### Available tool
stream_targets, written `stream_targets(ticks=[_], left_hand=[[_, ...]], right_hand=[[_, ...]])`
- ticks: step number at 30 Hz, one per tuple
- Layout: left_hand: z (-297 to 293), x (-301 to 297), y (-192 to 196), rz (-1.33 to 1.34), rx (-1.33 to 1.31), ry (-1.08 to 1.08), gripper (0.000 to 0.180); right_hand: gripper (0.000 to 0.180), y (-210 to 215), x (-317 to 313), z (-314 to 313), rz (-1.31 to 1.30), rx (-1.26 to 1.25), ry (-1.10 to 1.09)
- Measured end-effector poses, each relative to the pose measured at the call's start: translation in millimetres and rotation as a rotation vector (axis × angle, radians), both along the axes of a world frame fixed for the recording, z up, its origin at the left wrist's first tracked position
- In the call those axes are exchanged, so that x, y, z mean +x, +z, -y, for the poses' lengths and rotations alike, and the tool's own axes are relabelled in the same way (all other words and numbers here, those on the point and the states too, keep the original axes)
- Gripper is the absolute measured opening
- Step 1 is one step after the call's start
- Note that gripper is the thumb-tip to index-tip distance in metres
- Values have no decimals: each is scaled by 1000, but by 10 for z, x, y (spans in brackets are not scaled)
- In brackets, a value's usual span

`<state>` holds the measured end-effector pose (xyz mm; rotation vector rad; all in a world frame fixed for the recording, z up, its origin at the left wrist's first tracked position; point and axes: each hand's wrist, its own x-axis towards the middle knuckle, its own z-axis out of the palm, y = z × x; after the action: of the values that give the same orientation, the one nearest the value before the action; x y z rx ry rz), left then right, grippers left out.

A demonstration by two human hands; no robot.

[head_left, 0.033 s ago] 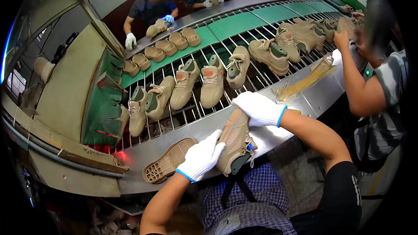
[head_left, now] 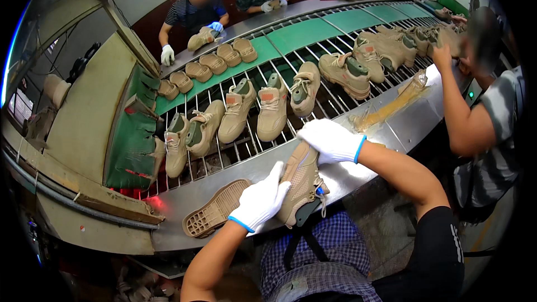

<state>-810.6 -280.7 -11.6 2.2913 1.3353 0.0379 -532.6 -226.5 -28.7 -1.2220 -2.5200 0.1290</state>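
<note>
A beige lace-up shoe (head_left: 301, 182) is tilted on its side between my hands, at the near edge of the metal ledge. Its toe points away from me, and a dark green insert shows at its heel opening. My left hand (head_left: 260, 198), in a white knit glove with a blue cuff, presses fingers along its sole side. Over the toe curls my right hand (head_left: 330, 140), gloved alike; its fingertips are partly hidden. Left of my left hand a loose beige sole (head_left: 215, 207) lies with its ribbed, gridded face up.
Beyond the metal ledge (head_left: 386, 128) runs a rod conveyor carrying several beige shoes (head_left: 274, 106). Several soles (head_left: 212, 62) lie on its green strip (head_left: 305, 32). Yellowish residue (head_left: 391, 103) coats the ledge. A co-worker (head_left: 481, 95) stands right; two people (head_left: 196, 17) work across. A green-curtained housing (head_left: 131, 134) stands left.
The co-worker at the right has shifted slightly, with the head now further into view. My hands and the shoe between them hold nearly the same place.
</note>
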Motion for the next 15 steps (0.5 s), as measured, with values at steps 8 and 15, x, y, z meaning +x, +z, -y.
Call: stream_targets(ticks=[8,15], left_hand=[[-454,434,137,24,204,-226,54],[-379,206,1602,713,878,-576,52]], right_hand=[[47,-162,228,359,-52,238,-154],[39,379,1121,249,-225,354,-612]])
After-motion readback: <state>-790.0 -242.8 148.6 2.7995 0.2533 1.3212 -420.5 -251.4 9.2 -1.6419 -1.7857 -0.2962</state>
